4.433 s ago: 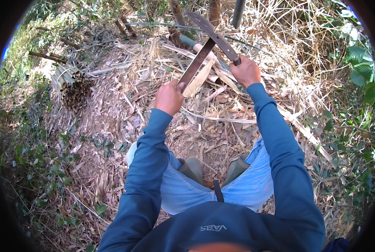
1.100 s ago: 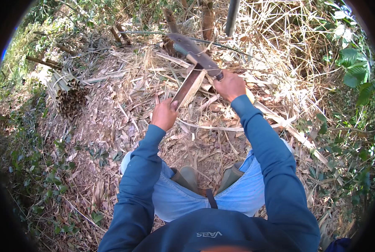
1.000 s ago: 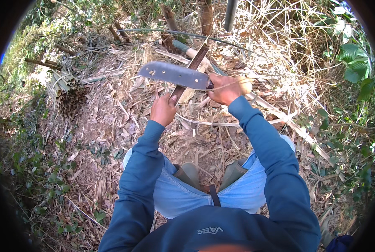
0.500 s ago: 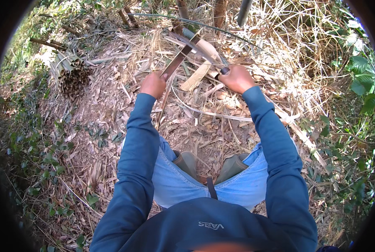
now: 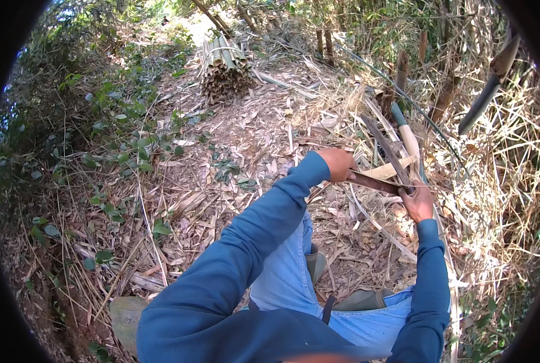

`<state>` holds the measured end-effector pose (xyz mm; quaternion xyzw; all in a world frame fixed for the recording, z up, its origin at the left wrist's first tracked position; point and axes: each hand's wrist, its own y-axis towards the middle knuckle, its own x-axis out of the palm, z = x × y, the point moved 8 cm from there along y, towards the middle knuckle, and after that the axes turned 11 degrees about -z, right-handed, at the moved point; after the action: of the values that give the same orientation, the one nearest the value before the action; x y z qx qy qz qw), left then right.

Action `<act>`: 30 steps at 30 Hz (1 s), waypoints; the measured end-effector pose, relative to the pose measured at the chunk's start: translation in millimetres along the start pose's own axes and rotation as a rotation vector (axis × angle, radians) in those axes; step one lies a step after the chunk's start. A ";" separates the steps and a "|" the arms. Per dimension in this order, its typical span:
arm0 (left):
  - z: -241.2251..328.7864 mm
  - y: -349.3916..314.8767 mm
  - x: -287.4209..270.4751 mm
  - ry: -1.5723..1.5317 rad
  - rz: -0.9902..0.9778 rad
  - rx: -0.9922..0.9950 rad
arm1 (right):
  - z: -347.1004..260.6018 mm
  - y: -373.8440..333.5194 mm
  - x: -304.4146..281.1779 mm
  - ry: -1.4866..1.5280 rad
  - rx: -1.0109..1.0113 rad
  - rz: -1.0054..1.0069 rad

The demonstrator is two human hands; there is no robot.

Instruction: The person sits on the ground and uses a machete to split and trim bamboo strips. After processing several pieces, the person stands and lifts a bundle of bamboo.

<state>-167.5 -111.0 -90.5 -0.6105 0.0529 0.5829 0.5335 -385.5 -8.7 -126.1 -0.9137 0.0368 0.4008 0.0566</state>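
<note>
My left hand (image 5: 338,164) is closed around one end of a flat, dark brown strip (image 5: 376,182), which looks like split bamboo. The strip runs rightward, and its far end meets the knife near my right hand (image 5: 419,202). That hand is wrapped around the handle of a long machete (image 5: 386,142) with a dark, slightly curved blade. The blade points up and away to the left. Beneath it lies a pale split piece (image 5: 386,170), and just beyond rests a light pole (image 5: 409,140) with a green end.
A tied bundle of cut bamboo pieces (image 5: 224,68) stands at the far left. Dry leaves and shavings (image 5: 221,187) cover the ground. Upright stumps (image 5: 401,69) and a slanting dark stem (image 5: 488,91) stand at the right, beside dry grass. Green plants grow on the left.
The view has swung left, so the bundle and both hands sit farther right in the picture. The strip, earlier pointing away beneath the blade, now lies across toward my right hand.
</note>
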 end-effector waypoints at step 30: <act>56.0 76.8 100.4 -1.741 0.235 -0.072 | 2.2 -22.4 91.0 1.350 0.319 0.022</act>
<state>-225.3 -47.7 -199.0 0.0440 -0.3287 0.8939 0.3014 -323.1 11.8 -192.9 -0.9433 0.1316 -0.2650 0.1507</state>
